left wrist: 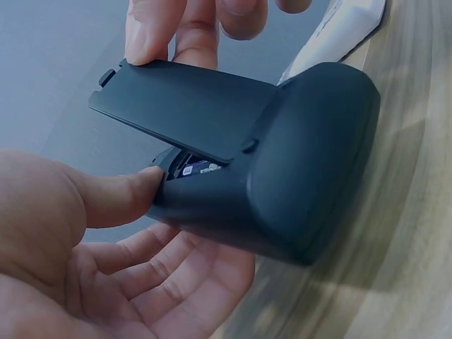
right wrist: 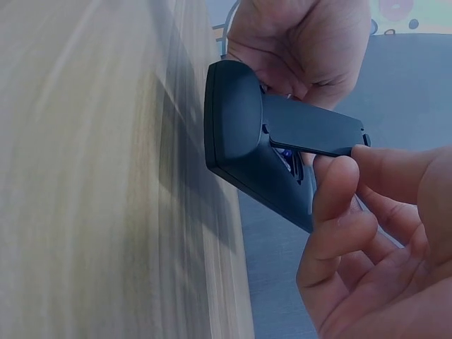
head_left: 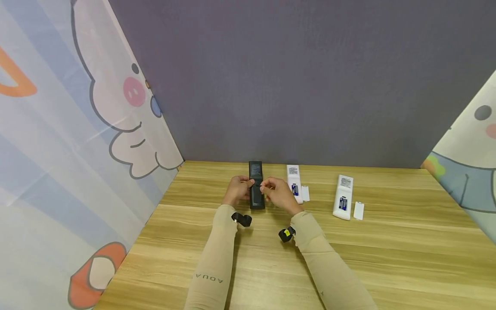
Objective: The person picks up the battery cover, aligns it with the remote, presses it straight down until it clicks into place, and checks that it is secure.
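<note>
A black remote control (head_left: 255,171) lies back side up, held along its left edge by my left hand (head_left: 235,190), thumb on top and fingers beneath in the left wrist view. My right hand (head_left: 283,196) pinches the free end of the remote's black battery cover (left wrist: 187,106) between thumb and finger. That cover is tilted up, its other end still against the remote's lower end. Under it, part of a battery (left wrist: 201,168) shows in the compartment; the rest is hidden. In the right wrist view the cover (right wrist: 314,127) stands at an angle over the compartment.
Right of my hands, a white remote (head_left: 293,171) with batteries showing lies beside its white cover (head_left: 306,193). Farther right lies another white remote (head_left: 344,191), batteries showing, and its cover (head_left: 358,211). A dark grey panel (head_left: 302,86) rises behind the wooden table (head_left: 263,267).
</note>
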